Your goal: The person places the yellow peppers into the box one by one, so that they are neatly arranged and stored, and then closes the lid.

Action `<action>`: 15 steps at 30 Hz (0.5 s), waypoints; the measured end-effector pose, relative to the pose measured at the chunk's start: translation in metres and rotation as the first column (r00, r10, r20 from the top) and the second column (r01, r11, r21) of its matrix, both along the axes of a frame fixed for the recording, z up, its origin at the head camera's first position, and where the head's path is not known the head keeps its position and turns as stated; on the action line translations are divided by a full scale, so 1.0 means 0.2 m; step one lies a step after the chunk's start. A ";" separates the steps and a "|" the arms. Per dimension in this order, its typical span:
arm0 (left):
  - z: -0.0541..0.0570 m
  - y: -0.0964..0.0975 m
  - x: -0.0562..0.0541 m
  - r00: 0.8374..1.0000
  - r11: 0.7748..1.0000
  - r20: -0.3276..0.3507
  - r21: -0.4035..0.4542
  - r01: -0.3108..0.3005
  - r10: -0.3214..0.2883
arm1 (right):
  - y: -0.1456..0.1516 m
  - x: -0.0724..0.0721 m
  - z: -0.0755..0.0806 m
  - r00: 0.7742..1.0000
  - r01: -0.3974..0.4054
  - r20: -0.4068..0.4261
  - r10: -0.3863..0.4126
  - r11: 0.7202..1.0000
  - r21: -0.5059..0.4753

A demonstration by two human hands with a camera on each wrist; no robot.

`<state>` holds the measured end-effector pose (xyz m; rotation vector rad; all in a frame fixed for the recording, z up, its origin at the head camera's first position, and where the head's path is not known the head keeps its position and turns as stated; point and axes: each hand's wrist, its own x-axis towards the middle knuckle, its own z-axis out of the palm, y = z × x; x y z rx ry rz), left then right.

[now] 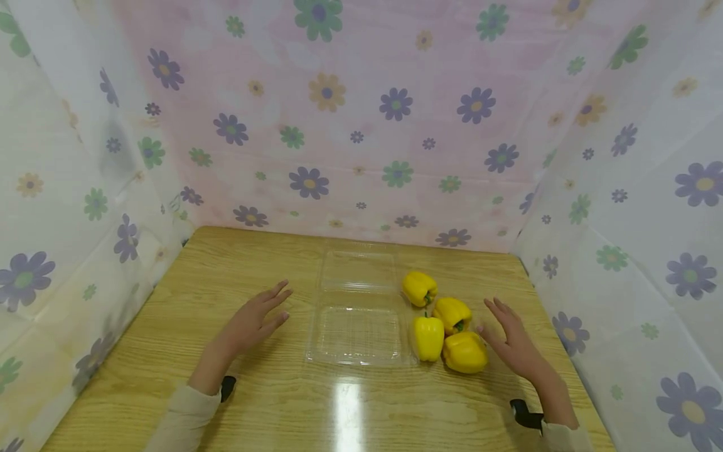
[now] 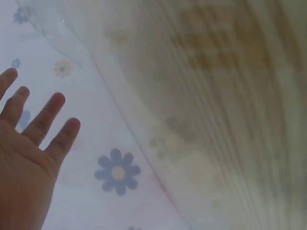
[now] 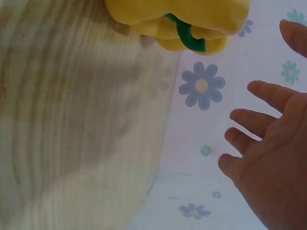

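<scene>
Several yellow bell peppers lie grouped on the right half of the table. One pepper (image 1: 420, 287) sits at the back, another (image 1: 452, 312) in the middle, and two more, a left one (image 1: 428, 339) and a right one (image 1: 466, 353), at the front. Left of them stands a clear plastic clamshell box (image 1: 358, 333), its lid (image 1: 360, 270) folded back flat. My right hand (image 1: 513, 345) hovers just right of the peppers with fingers spread, holding nothing. Over the table left of the box, my left hand (image 1: 251, 325) is likewise extended and holds nothing.
The wood-grain table (image 1: 271, 402) is bordered at the back by a flowered cloth (image 1: 361, 157), with more cloth at the left (image 1: 85, 251) and right (image 1: 621, 220). Dark wrist straps show on both arms.
</scene>
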<state>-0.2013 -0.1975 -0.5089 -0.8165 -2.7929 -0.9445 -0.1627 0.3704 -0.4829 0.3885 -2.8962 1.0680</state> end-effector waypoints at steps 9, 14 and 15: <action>-0.04 0.14 0.09 0.987 0.968 0.076 0.222 0.119 -0.139 | 0.04 0.07 -0.04 0.986 -0.027 0.158 0.051 0.988 -0.152; -0.08 0.19 0.08 0.969 0.915 0.134 0.377 0.145 -0.209 | 0.08 0.07 -0.09 0.974 -0.056 0.202 0.100 0.976 -0.211; -0.09 0.19 0.08 0.967 0.906 0.136 0.397 0.148 -0.218 | 0.08 0.08 -0.10 0.972 -0.060 0.209 0.107 0.974 -0.218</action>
